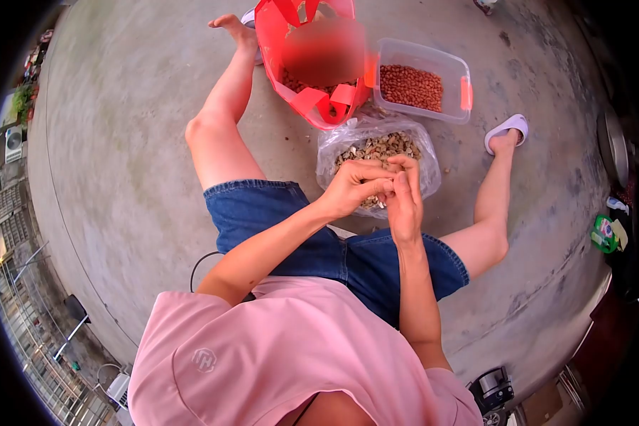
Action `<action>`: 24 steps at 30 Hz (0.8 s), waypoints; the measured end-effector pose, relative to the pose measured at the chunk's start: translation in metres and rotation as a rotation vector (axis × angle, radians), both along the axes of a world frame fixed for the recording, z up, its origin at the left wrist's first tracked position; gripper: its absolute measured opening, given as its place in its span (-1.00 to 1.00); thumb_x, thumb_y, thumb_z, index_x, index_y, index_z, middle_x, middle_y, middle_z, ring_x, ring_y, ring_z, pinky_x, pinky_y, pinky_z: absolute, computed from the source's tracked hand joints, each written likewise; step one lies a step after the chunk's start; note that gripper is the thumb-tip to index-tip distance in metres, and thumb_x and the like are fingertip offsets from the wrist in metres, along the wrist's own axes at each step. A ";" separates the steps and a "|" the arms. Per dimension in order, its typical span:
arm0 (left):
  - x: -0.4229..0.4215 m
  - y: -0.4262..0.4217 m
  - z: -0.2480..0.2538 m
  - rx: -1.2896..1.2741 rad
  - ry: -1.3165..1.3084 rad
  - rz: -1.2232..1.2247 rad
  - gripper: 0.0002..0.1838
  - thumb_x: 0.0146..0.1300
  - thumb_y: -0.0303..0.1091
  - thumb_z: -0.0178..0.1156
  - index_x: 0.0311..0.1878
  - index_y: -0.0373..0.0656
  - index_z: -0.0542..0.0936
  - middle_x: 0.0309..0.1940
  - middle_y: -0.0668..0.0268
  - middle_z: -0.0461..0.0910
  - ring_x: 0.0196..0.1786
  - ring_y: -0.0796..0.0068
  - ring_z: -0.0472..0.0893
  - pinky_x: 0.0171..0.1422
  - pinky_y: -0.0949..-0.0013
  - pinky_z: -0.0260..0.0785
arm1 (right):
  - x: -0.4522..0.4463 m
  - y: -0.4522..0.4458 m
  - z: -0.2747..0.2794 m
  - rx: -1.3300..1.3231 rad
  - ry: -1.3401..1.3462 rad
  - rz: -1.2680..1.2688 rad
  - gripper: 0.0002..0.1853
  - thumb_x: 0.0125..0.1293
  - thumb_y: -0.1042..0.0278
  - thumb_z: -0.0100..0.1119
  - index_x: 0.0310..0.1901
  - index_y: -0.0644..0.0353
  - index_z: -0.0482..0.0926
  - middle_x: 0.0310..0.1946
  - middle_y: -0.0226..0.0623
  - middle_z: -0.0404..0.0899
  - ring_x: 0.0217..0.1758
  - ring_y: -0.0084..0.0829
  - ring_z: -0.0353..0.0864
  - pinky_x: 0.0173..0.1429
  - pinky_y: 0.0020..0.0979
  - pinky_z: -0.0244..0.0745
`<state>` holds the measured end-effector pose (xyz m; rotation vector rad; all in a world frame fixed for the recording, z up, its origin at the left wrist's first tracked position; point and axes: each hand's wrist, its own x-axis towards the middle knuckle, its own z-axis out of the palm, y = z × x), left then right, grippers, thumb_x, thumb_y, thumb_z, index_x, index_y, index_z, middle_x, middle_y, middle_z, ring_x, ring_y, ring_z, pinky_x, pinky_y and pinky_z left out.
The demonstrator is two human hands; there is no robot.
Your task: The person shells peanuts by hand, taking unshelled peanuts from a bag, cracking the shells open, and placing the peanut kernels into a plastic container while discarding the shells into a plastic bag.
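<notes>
My left hand point(353, 187) and my right hand point(406, 206) meet fingertip to fingertip above a clear plastic bag point(326, 153). Both are closed in a pinch around something too small and covered to make out. Broken peanut shells point(376, 148) fill the bag just beneath them. Beyond it, a translucent plastic box point(417, 48) with orange clips holds reddish-brown shelled peanuts point(410, 86). To the left of that box stands a red bag point(266, 42); brownish pieces show low inside it, and a blur covers its middle.
My bare legs spread to either side of the bags on the concrete floor point(135, 128). A lilac slipper point(508, 133) is on my right foot. At the far right lie a green container point(604, 234) and a round metal pan point(613, 148).
</notes>
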<state>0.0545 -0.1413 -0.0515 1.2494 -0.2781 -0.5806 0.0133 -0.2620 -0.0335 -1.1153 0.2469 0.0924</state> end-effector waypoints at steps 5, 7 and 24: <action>0.000 -0.001 0.009 -0.059 0.198 0.078 -0.82 0.21 -0.45 0.07 -0.29 -0.35 0.62 -0.40 0.30 0.52 -0.40 0.61 0.51 -0.36 0.56 0.32 | 0.001 0.002 0.002 0.205 -0.036 0.000 -0.67 0.41 0.14 -0.18 0.10 0.12 0.25 -0.37 -0.49 0.28 -0.33 -0.64 0.19 -0.25 -0.55 0.13; 0.001 -0.004 0.020 -0.097 0.275 0.116 -0.80 0.23 -0.44 0.04 -0.27 -0.34 0.62 -0.41 0.31 0.53 -0.40 0.63 0.50 -0.37 0.59 0.29 | 0.001 0.001 0.006 0.276 -0.028 -0.009 -0.64 0.39 0.11 -0.14 0.11 0.12 0.25 -0.36 -0.48 0.29 -0.32 -0.63 0.20 -0.22 -0.53 0.15; -0.001 -0.004 0.039 -0.067 0.053 0.138 -0.78 0.18 -0.51 0.05 -0.15 -0.36 0.61 -0.40 0.30 0.58 -0.43 0.61 0.51 -0.34 0.56 0.35 | -0.004 -0.005 0.021 0.419 0.001 -0.072 -0.62 0.16 0.21 0.26 -0.07 0.18 0.39 -0.32 -0.45 0.40 -0.31 -0.57 0.38 -0.18 -0.50 0.32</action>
